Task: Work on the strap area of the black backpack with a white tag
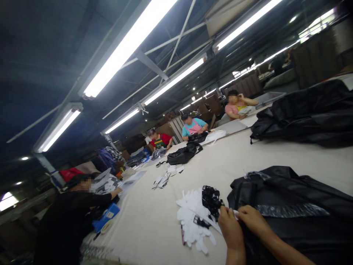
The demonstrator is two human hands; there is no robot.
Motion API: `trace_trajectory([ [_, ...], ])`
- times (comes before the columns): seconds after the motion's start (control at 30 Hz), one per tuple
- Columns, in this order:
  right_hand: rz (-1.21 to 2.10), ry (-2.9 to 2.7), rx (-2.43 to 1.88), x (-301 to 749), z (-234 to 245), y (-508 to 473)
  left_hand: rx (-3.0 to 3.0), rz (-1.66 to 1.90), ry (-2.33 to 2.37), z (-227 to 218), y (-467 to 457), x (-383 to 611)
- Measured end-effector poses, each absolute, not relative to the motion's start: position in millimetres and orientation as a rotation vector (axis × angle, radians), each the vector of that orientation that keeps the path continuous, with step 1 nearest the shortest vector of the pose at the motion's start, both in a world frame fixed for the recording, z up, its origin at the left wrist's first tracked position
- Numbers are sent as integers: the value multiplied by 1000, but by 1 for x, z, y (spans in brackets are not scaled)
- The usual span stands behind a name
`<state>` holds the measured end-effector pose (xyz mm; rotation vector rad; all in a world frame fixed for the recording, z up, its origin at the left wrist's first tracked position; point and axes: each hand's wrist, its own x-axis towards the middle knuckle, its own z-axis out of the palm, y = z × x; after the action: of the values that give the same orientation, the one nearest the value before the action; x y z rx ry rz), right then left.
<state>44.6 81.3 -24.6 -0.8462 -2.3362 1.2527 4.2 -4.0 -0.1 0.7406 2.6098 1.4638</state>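
My left hand [231, 228] and my right hand [254, 221] are close together at the near side of the table, fingers pinched. Between them shows a small bit of a white strip [236, 214], which both hands grip; most of it is hidden by the fingers. Under and beside my right hand lies a black garment or bag [292, 232] with a shiny, crinkled, clear strip across it. Left of my hands is a loose pile of white cut pieces [190, 209]. Small black plastic parts [211, 198], perhaps buckles, are heaped against that pile.
A long cream-covered table [143, 217] runs away from me. On it lie white paper slips [162, 180], a black bundle [180, 154] and a larger black pile [306, 114]. A person in black [71, 213] works at the left edge; several others sit along the far side.
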Motion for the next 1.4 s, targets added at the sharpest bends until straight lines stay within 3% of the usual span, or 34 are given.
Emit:
trace_trajectory([
  [0.17,1087,-2283,-863,46,-28,74,794,1398,2705,7,-7,11],
  [0.4,1135,-2272,-874,50,-32,77,840,1185,2841,7,-7,19],
  [0.63,1027,-2260,-854,59,-27,67,793,1404,2723,5,-8,14],
  [0.83,947,-2278,-775,62,-26,66,814,1375,2754,5,-6,12],
  [1.17,1332,-2075,-941,71,-7,77,969,1237,2910,9,-5,23],
  [1.4,1393,-1904,-1007,74,-7,71,1127,1143,2993,1,-7,27],
])
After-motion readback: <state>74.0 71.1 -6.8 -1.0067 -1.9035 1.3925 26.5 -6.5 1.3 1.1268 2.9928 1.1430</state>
